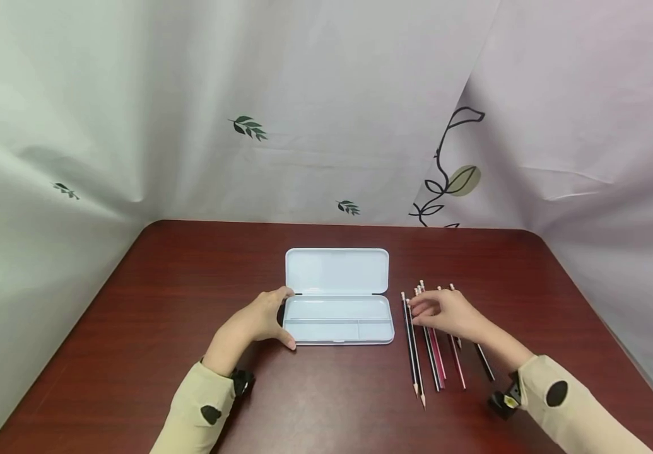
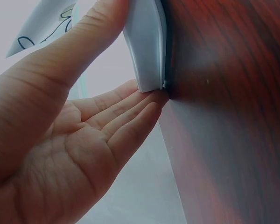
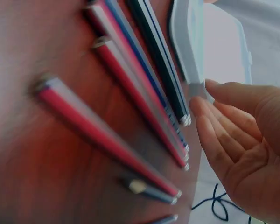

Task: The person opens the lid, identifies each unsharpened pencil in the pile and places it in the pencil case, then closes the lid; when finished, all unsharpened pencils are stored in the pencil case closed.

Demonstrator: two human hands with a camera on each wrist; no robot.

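Observation:
A pale blue-white pencil case [image 1: 337, 331] stands on the table with its hinged lid [image 1: 337, 271] raised at the back; its tray has several compartments, with nothing in them. My left hand [image 1: 258, 318] holds the left end of the case, thumb at the front corner and fingers round the back one, as the left wrist view also shows. Over the upper part of a loose spread of pencils [image 1: 435, 359] hovers my right hand [image 1: 448, 312], fingers loosely bent with nothing between them. In the right wrist view, red pencils [image 3: 107, 133] and dark striped pencils [image 3: 161, 60] lie beside that hand.
The dark red wooden table [image 1: 133, 340] has rounded far corners. A pale fabric curtain [image 1: 315, 113] with leaf prints hangs round its back and sides. One dark pencil [image 1: 484, 362] lies apart, under the right forearm.

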